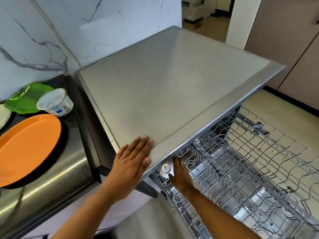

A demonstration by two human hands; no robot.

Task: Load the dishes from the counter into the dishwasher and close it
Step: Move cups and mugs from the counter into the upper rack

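Reaching into the pulled-out dishwasher rack [241, 152]
Left hand [133, 163] flat on the dishwasher top [172, 83]; right hand [181, 173] at a white piece [166, 169] in the rack, grip unclear.

Open dishwasher [172, 92], rack [259, 161] out, orange plate [25, 149] flat

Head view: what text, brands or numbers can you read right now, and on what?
White tub: label with a blue patch and a code block, too blurred to read.
White plastic piece beside the right hand: small blue oval logo, too small to read.
No legible text anywhere else.
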